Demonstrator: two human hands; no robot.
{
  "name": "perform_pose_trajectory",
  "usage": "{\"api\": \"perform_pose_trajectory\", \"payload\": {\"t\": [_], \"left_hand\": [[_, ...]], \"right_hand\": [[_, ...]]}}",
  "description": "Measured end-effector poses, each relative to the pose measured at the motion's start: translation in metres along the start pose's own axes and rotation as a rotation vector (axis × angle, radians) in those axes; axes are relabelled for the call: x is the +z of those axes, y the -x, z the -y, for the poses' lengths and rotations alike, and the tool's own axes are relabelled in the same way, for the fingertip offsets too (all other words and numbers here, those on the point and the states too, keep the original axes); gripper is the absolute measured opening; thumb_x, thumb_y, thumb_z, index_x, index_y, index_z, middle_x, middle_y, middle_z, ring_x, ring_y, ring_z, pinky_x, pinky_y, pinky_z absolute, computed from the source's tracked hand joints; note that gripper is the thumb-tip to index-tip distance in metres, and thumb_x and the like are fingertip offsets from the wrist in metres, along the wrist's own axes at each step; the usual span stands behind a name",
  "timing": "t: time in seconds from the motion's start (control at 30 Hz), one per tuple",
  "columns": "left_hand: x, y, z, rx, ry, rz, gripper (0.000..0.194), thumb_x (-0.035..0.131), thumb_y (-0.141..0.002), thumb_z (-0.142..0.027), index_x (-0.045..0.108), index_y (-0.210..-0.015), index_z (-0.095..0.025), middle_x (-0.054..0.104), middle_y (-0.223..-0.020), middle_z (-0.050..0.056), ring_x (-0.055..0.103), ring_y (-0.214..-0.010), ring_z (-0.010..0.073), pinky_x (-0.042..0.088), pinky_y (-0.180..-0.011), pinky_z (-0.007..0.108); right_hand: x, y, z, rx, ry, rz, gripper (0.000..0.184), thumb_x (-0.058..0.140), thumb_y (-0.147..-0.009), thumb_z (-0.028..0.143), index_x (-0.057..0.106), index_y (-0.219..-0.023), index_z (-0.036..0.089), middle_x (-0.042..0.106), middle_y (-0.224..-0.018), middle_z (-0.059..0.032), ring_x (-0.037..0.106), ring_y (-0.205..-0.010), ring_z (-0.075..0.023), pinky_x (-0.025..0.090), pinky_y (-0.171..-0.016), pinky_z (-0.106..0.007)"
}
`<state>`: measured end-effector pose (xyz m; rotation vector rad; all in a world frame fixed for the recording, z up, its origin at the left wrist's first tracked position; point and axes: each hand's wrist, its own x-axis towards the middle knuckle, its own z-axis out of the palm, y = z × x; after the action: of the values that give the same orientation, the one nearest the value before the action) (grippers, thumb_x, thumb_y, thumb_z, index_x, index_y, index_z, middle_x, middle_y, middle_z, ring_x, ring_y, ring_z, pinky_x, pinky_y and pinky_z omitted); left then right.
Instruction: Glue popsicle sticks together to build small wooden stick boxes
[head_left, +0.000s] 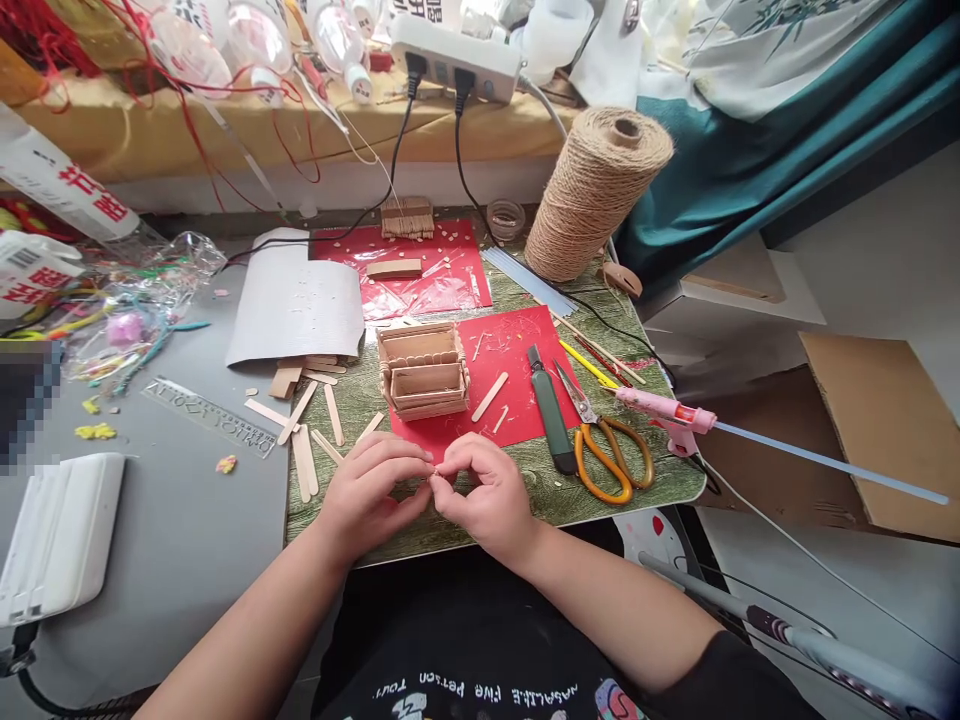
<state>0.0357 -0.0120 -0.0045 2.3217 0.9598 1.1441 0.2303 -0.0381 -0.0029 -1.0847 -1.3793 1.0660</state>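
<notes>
My left hand [380, 492] and my right hand [484, 492] meet at the table's near edge, thumbs and fingertips pinched together. Whatever tiny piece lies between the fingertips is too small and covered to name. Just beyond them, a small box built from craft sticks [424, 370], with two compartments, stands partly on a red sheet [517, 345]. A loose craft stick [490, 397] and small scraps lie right of the box. Several more craft sticks [304, 460] are scattered to the left of my left hand.
To the right lie a green utility knife [551, 410], orange-handled scissors [604, 450] and a pink glue gun [667, 412] with a glue stick in it. A big twine spool [596, 195] stands behind. A clear ruler [214, 415] and white paper [296, 305] are at left. Black cords hang from a power strip [455, 55].
</notes>
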Motion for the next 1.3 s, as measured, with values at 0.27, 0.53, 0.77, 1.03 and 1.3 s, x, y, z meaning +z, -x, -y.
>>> {"api": "perform_pose_trajectory", "payload": {"t": [0.27, 0.53, 0.77, 1.03, 1.3], "left_hand": [[0.0, 0.002, 0.002, -0.004, -0.042, -0.008, 0.024, 0.08, -0.086, -0.013, 0.072, -0.104, -0.025, 0.08, -0.098, 0.004, 0.072, -0.086, 0.018, 0.059, -0.083, 0.036], [-0.005, 0.012, 0.004, 0.085, -0.082, 0.024, 0.037, 0.082, -0.086, -0.016, 0.072, -0.119, -0.031, 0.083, -0.105, 0.002, 0.074, -0.088, 0.0193, 0.061, -0.078, 0.037], [-0.005, 0.009, 0.001, 0.067, -0.122, -0.052, 0.032, 0.08, -0.086, -0.01, 0.072, -0.111, -0.028, 0.08, -0.1, 0.003, 0.072, -0.086, 0.0191, 0.061, -0.078, 0.037], [-0.003, 0.011, -0.002, -0.107, 0.01, -0.152, 0.04, 0.081, -0.084, -0.012, 0.066, -0.118, -0.027, 0.071, -0.111, 0.007, 0.068, -0.095, 0.0198, 0.059, -0.082, 0.035], [-0.004, 0.004, -0.005, -0.505, 0.746, 0.153, 0.02, 0.065, -0.1, -0.026, 0.071, -0.119, -0.021, 0.074, -0.109, 0.01, 0.072, -0.098, 0.0199, 0.061, -0.086, 0.031]], "right_hand": [[0.0, -0.003, -0.003, 0.027, 0.088, 0.072, 0.012, 0.075, -0.08, 0.022, 0.064, -0.085, 0.023, 0.065, -0.083, -0.0008, 0.059, -0.072, -0.0152, 0.054, -0.07, -0.031], [-0.001, 0.002, 0.0, -0.079, 0.079, 0.069, 0.012, 0.071, -0.082, 0.017, 0.061, -0.083, 0.024, 0.064, -0.081, -0.0007, 0.059, -0.07, -0.0149, 0.054, -0.069, -0.031], [0.002, -0.003, 0.008, -0.244, 0.244, 0.066, 0.011, 0.066, -0.089, 0.015, 0.062, -0.089, 0.024, 0.065, -0.081, -0.0017, 0.063, -0.076, -0.0179, 0.055, -0.073, -0.034], [-0.011, -0.005, 0.002, -0.559, 0.526, 0.156, 0.012, 0.066, -0.097, 0.016, 0.065, -0.108, 0.022, 0.074, -0.092, -0.0061, 0.064, -0.08, -0.0195, 0.052, -0.074, -0.036], [-0.021, -0.011, -0.004, -0.727, 0.534, 0.088, 0.021, 0.072, -0.097, 0.016, 0.065, -0.117, 0.022, 0.076, -0.09, -0.0015, 0.065, -0.077, -0.0156, 0.046, -0.069, -0.034]]}}
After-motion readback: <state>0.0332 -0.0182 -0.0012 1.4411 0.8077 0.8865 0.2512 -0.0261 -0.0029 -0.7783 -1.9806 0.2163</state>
